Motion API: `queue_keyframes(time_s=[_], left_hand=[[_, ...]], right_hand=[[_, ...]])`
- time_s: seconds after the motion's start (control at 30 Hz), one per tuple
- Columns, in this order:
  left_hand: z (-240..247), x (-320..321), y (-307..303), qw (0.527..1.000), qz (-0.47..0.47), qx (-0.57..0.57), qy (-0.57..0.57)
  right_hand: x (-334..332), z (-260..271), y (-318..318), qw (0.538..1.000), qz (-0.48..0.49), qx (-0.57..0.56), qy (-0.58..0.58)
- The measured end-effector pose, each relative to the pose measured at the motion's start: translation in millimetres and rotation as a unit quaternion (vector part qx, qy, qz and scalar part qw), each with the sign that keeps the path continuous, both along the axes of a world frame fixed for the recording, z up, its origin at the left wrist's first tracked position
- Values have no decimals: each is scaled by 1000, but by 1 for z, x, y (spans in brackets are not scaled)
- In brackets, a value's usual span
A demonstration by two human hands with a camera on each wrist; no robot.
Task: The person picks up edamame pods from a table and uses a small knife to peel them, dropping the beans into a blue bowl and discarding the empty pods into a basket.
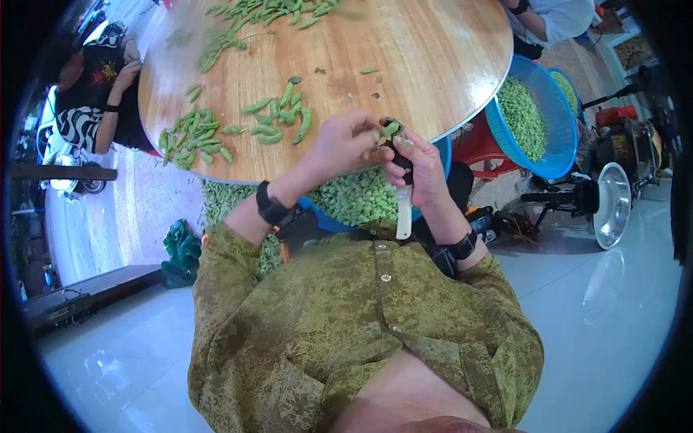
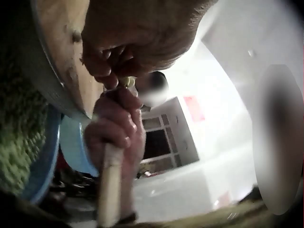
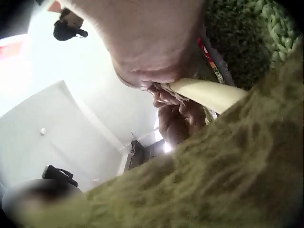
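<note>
- Your left hand (image 1: 343, 148) has its grip together, with the finger ends pinched on a small green pod (image 1: 390, 130).
- Your right hand (image 1: 422, 172) has its grip clamped on a tool with a long, pale handle (image 1: 404, 213). The handle sticks out below your curled fingers and points back to your shirt (image 1: 361, 303).
- The green pod is between your two hands, at the top of the tool, near the edge of the round wooden bench (image 1: 346, 72). It looks like your right thumb touches the pod too, but the close views are too dark there to be sure.
- On the bench, a few loose pods (image 1: 268, 130) lie just beside your left hand. A bigger heap of pods (image 1: 193, 137) lies more to the left, near the edge, and more pods (image 1: 267, 11) lie at the far side.
- Under your hands, a blue tub (image 1: 325, 216) holds lots of small green beans (image 1: 361, 196), partly below the bench edge.
- To your right, a big blue basket (image 1: 557, 137) has green beans in it too. A shiny metal bowl (image 1: 613, 206) stands tipped on its side near it.
- One person (image 1: 94, 94) sits to your left by the bench.
</note>
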State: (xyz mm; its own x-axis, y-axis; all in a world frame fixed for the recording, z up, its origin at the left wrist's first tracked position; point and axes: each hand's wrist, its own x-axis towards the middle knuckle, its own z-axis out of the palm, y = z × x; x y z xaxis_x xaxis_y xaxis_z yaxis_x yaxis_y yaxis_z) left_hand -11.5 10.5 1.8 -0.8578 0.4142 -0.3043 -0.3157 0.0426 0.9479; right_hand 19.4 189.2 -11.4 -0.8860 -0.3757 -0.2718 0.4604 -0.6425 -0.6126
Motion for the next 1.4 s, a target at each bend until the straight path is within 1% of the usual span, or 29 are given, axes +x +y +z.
queue_keyframes(time_s=[0.03, 0.07, 0.13, 0.17, 0.2, 0.23, 0.3, 0.33, 0.4, 0.43, 0.47, 0.5, 0.53, 0.57, 0.6, 0.63, 0.7, 0.73, 0.77, 0.8, 0.87, 0.93, 1.0, 1.07, 1.13, 1.2, 1.23, 1.3, 1.4], left_hand=[[1, 7, 0, 975, 19, -111, 192], [4, 9, 4, 899, 40, -206, 383], [12, 12, 8, 878, 14, -229, 421], [10, 10, 6, 848, 2, -240, 472], [11, 10, 5, 840, -2, -243, 485], [15, 11, 4, 820, -2, -263, 508], [13, 11, 2, 793, -8, -294, 534], [11, 10, 5, 789, -14, -282, 545], [6, 14, 6, 819, 16, -240, 521], [7, 15, 7, 843, 32, -208, 496], [9, 17, 8, 842, 31, -207, 497], [13, 19, 8, 917, 44, -140, 371], [15, 20, 8, 968, 56, -70, 234], [11, 22, 7, 968, 55, -69, 234], [4, 25, 5, 957, 49, -103, 267], [0, 26, 4, 943, 43, -137, 300], [2, 26, 0, 931, 28, -156, 329], [3, 27, -2, 918, 14, -177, 355], [0, 27, -4, 918, 13, -178, 354], [-4, 27, -7, 933, -1, -158, 324], [-3, 29, -9, 949, -15, -144, 281], [13, 32, -8, 976, -36, -141, 161], [7, 36, -10, 974, -27, -105, 198], [8, 43, -10, 977, -19, -116, 179], [7, 51, -11, 987, -12, -93, 127], [5, 55, -14, 967, -6, -140, 213], [5, 57, -16, 967, 0, -154, 202], [7, 59, -18, 955, -6, -164, 248], [12, 60, -26, 951, -32, -207, 229]], right_hand=[[-1, 3, 1, 1000, 0, 21, -15], [0, -8, 0, 999, -3, 32, -3], [2, -5, 2, 997, 16, 67, -25], [2, -4, -1, 996, 5, 85, -20], [4, -4, 0, 999, 21, 45, -19], [6, -7, -3, 998, 8, 56, -12], [6, -3, -7, 1000, 11, 0, -10], [8, -3, -6, 1000, 14, -3, 8], [10, 0, -4, 997, 1, 43, 63], [11, -4, -3, 997, -3, 43, 63], [12, -10, 0, 991, 9, 87, 104], [12, -7, 2, 980, 22, 132, 146], [15, -3, 1, 980, 21, 134, 147], [19, 2, -2, 945, -30, 252, 206], [21, 7, -4, 890, -80, 365, 262], [20, 7, -3, 889, -82, 365, 263], [14, 4, 0, 768, -122, 496, 386], [11, 4, 2, 769, -122, 495, 385], [9, 3, 3, 765, -107, 479, 416], [6, 1, 5, 762, -91, 462, 445], [-1, -6, 13, 780, -63, 445, 436], [-3, -9, 20, 739, 0, 481, 472], [-3, -7, 20, 737, 13, 477, 479], [-1, -7, 17, 707, 23, 499, 501], [4, 0, 9, 665, 8, 516, 540], [11, 5, -1, 661, 36, 532, 527], [12, 4, -5, 672, 42, 518, 527], [13, 1, -10, 648, 25, 542, 534], [14, -6, -13, 646, 25, 563, 514]])
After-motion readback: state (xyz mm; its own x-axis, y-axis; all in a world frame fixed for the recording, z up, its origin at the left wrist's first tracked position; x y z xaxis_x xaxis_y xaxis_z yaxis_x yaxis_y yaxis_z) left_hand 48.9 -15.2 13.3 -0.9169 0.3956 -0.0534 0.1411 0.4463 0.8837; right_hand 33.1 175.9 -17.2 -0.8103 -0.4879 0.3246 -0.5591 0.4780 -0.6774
